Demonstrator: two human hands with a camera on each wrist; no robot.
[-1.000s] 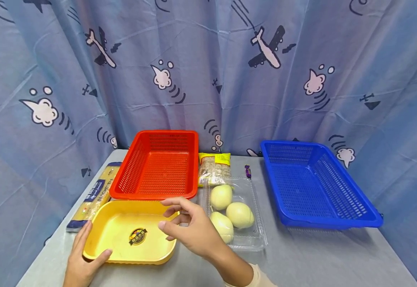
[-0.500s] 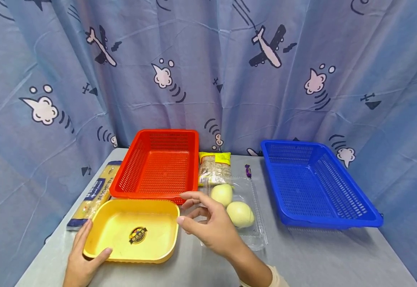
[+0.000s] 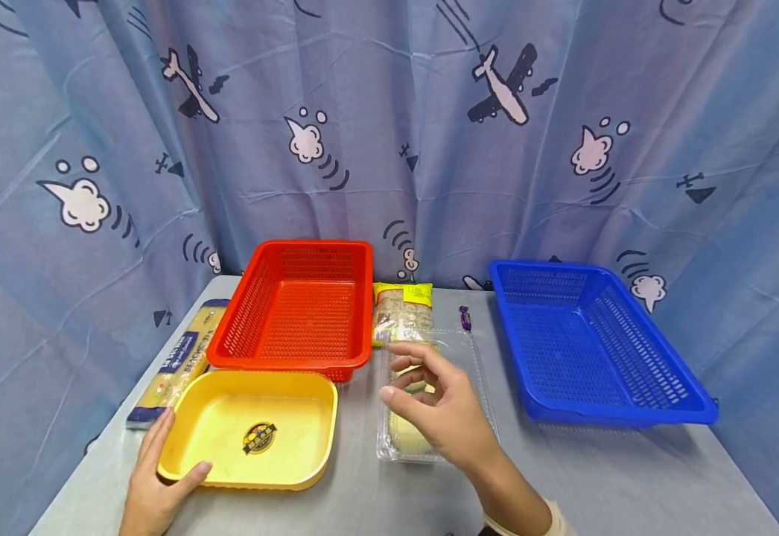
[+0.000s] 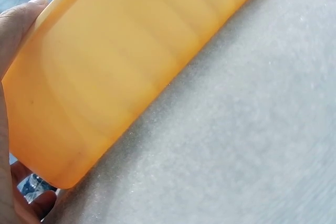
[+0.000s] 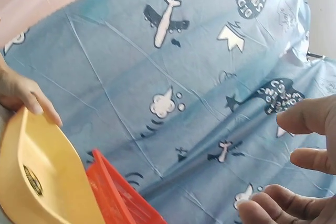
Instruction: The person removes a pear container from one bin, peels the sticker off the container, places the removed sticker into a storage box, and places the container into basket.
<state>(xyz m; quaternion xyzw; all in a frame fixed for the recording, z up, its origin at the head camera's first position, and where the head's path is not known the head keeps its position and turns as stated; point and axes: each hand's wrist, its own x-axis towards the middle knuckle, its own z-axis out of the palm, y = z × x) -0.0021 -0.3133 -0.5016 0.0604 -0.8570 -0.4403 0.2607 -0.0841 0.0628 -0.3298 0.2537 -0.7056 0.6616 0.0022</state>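
My left hand [image 3: 151,473] grips the left front corner of a yellow plastic basin [image 3: 296,417], thumb over the rim. In the left wrist view its fingers curl round the end of the basin wall [image 4: 121,61]. My right hand [image 3: 446,409], fingers loosely bent and holding nothing, hovers over a clear plastic clamshell box [image 3: 459,346]. Pale yellow-green round fruits [image 3: 406,438] lie in that box, mostly hidden behind the hand. In the right wrist view the thumb and fingers of my right hand [image 5: 307,171] stand apart.
A red basket [image 3: 309,324] stands behind the basin, with a spaghetti packet [image 3: 182,365] to the left. A yellow-edged bag [image 3: 403,305] and a purple-wrapped candy [image 3: 465,318] lie behind the box. A blue basket [image 3: 584,357] is at the right. A patterned curtain [image 3: 363,134] hangs behind the table.
My right hand has moved right from above the basin's right edge to above the clear box, covering the fruits. My left hand stays on the basin.
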